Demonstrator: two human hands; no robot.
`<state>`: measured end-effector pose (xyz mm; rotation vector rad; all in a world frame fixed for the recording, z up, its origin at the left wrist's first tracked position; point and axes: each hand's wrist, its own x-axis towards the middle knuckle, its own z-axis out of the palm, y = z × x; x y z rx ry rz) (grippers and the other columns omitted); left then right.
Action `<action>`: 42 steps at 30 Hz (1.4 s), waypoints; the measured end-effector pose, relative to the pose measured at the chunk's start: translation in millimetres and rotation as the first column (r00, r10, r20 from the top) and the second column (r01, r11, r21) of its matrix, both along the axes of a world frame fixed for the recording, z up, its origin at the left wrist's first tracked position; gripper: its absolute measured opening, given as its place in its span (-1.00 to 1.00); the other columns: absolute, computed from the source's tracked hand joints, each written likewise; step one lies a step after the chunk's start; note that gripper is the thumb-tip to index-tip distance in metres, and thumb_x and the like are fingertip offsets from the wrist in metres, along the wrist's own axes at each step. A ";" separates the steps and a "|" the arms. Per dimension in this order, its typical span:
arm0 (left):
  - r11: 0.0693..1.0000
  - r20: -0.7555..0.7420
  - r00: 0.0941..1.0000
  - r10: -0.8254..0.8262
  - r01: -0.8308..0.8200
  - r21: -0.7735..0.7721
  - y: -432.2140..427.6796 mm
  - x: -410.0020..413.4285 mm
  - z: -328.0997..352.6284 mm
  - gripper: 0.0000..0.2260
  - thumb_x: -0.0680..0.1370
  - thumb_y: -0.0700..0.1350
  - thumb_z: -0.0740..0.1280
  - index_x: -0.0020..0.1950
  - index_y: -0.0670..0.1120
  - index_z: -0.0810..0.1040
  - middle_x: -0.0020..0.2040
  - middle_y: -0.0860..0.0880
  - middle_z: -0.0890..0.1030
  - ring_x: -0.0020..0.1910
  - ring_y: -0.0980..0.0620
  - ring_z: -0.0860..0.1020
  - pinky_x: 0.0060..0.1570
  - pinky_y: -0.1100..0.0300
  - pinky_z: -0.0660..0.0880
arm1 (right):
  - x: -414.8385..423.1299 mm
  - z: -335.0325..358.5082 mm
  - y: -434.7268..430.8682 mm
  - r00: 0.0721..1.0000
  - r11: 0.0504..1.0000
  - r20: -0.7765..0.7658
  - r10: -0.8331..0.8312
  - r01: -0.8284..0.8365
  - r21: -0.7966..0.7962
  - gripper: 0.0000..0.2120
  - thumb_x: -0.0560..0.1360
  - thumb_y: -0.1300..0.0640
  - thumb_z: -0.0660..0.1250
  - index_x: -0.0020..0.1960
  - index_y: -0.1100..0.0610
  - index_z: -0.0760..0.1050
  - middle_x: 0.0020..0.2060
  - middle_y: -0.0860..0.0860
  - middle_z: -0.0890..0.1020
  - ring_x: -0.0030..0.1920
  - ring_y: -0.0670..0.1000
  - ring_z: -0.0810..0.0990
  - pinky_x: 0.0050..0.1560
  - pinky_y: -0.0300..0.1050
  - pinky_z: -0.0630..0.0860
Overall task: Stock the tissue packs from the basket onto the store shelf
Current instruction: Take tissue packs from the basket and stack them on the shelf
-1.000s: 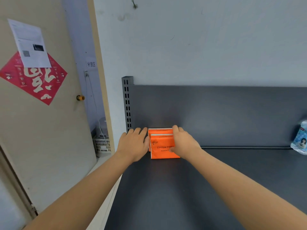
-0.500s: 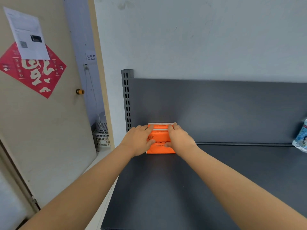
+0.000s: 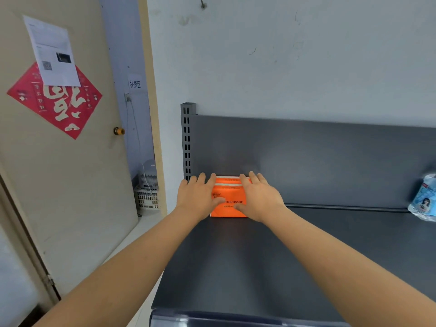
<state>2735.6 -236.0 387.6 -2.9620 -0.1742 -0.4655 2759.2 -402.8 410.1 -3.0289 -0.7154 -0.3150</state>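
Note:
Two orange tissue packs (image 3: 230, 197) stand upright, one behind the other, at the back left of the dark grey shelf (image 3: 259, 267), close to its back panel (image 3: 306, 161). My left hand (image 3: 198, 199) clasps their left side with its thumb on the printed front. My right hand (image 3: 257, 199) clasps the right side the same way, fingers reaching over the top edge. The basket is out of view.
A slotted grey upright (image 3: 187, 138) bounds the shelf on the left. A blue and white wrapped pack (image 3: 424, 199) leans at the far right. A beige door (image 3: 59, 161) stands open on the left, with a white crate (image 3: 147, 198) behind it.
The front pack, which stuck out toward me, has been pushed back level against the rear one. Both hands have closed in on the packs' sides.

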 end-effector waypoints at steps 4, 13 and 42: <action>0.999 0.019 0.999 0.045 -0.045 -0.003 2.1 -32.9 9.2 -0.21 0.47 0.45 -0.03 0.56 0.01 0.01 0.53 -0.12 0.20 0.45 -0.14 0.26 0.36 -0.07 0.21 | -37.5 14.0 0.7 1.000 1.000 0.015 -0.008 0.008 -0.008 -0.23 0.43 -0.27 0.30 0.48 0.10 0.18 0.49 0.09 0.24 0.50 0.13 0.17 0.30 0.10 0.37; 0.998 0.096 0.993 0.061 -0.060 -0.013 36.0 -202.3 -6.4 -0.17 0.43 0.49 -0.06 0.33 -0.16 0.38 0.17 -0.18 0.55 0.17 -0.17 0.50 0.21 -0.05 0.32 | -206.2 -14.4 14.8 0.993 0.993 0.114 0.020 -0.033 0.116 -0.56 0.52 -0.16 0.24 0.22 0.15 0.41 0.14 0.07 0.51 0.20 0.12 0.44 0.00 -0.01 0.46; 0.970 -0.864 0.473 -0.171 -0.074 -0.232 35.7 -379.9 -319.6 -0.40 0.41 0.38 0.22 0.35 0.11 0.43 0.31 -0.04 0.51 0.27 -0.12 0.47 0.24 -0.03 0.43 | -373.7 -338.9 17.6 0.488 0.960 -0.835 -0.254 0.020 -0.280 -0.56 0.44 -0.07 0.41 0.15 0.22 0.49 0.04 0.10 0.59 -0.03 0.10 0.55 -0.12 -0.14 0.45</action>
